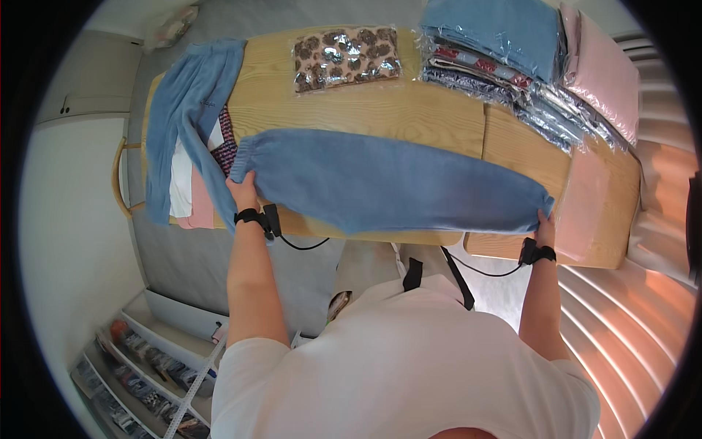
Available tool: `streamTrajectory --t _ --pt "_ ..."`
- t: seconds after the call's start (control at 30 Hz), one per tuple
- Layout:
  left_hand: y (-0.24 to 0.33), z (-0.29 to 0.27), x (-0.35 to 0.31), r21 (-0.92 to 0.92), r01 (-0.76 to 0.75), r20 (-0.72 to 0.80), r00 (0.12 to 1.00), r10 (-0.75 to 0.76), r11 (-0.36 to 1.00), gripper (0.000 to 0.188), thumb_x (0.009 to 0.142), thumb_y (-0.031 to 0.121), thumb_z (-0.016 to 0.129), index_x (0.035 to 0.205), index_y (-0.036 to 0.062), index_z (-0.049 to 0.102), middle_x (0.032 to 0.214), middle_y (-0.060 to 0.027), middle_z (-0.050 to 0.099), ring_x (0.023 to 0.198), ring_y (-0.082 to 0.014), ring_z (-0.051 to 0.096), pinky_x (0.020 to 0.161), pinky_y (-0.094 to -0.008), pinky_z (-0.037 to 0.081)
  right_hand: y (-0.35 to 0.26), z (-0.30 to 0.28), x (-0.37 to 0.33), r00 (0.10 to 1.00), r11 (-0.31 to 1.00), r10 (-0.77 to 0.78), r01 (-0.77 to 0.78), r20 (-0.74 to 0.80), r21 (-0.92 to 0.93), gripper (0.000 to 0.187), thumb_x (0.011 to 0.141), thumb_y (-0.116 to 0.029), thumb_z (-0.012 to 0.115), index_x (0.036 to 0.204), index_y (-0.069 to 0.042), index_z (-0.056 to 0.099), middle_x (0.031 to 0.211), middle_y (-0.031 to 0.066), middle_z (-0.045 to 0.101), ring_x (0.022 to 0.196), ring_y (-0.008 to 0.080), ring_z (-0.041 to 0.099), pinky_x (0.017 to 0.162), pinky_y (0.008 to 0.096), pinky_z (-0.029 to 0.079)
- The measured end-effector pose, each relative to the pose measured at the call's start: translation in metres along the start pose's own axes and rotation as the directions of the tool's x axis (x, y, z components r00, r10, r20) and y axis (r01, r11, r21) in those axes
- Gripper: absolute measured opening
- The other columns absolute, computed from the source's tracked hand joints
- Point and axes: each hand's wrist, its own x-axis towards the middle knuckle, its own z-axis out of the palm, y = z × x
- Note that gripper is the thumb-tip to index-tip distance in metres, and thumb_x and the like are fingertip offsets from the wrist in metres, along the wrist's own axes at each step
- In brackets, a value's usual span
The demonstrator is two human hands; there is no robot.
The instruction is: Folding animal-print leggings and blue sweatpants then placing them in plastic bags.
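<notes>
A pair of blue pants lies stretched lengthwise across the near part of the wooden table, one leg laid over the other or folded in half. At the gathered waistband end on the left, my left hand grips the near corner. My right hand pinches the elastic cuff at the right end. Left of the pants, a blue long-sleeved garment drapes over a pile that includes white cloth, pink cloth and dark checked cloth.
A leopard-print fabric pack in clear plastic lies at the far middle of the table. Bagged blue clothes and a pink bag are stacked at the far right. A clear plastic bag lies near the right edge. Curtains hang alongside.
</notes>
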Motion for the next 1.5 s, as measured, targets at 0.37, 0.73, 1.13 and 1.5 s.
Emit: streamTrajectory --t 0.37,0.73,1.13,1.5 --pt "0.012 -0.004 -0.021 0.483 -0.661 0.121 0.700 0.704 0.574 0.045 0.077 0.011 0.068 0.116 -0.0012 0.048 0.112 -0.0183 0.053 0.101 -0.0320 0.053 0.087 -0.0387 0.042 -0.025 0.050 -0.007 0.812 0.737 -0.573 0.447 -0.116 -0.507 0.037 0.082 -0.014 0.066 0.115 -0.001 0.055 0.106 0.0115 0.061 0.094 0.0219 0.057 0.085 0.0331 0.045" --pt "-0.014 0.056 -0.159 -0.109 -0.986 0.853 -0.028 0.521 0.126 0.034 0.071 0.016 0.066 0.103 0.0074 0.058 0.104 -0.0069 0.057 0.098 -0.0267 0.053 0.080 -0.0378 0.043 -0.043 0.302 -0.208 0.053 0.108 -0.494 0.994 0.868 0.000 0.036 0.072 -0.012 0.064 0.107 -0.005 0.057 0.111 0.0100 0.056 0.106 0.0277 0.051 0.093 0.0411 0.039" --pt "0.005 0.068 -0.143 -0.097 -0.885 0.921 0.094 0.379 0.456 0.027 0.078 0.018 0.064 0.101 0.0045 0.058 0.099 -0.0091 0.060 0.092 -0.0296 0.055 0.077 -0.0400 0.045 -0.015 0.319 -0.201 0.228 0.003 -0.572 0.961 0.788 -0.276 0.036 0.076 -0.012 0.053 0.111 -0.006 0.055 0.107 0.0103 0.057 0.103 0.0254 0.052 0.084 0.0370 0.044" --pt "-0.001 0.081 -0.123 0.044 -0.779 0.902 0.300 0.310 0.626 0.020 0.087 0.024 0.054 0.092 0.0045 0.057 0.087 -0.0146 0.061 0.084 -0.0351 0.056 0.071 -0.0449 0.045 -0.040 0.312 -0.184 0.475 0.370 -0.598 0.878 0.646 -0.303 0.017 0.080 -0.019 0.061 0.089 -0.004 0.060 0.083 0.0128 0.062 0.079 0.0314 0.058 0.071 0.0413 0.047"
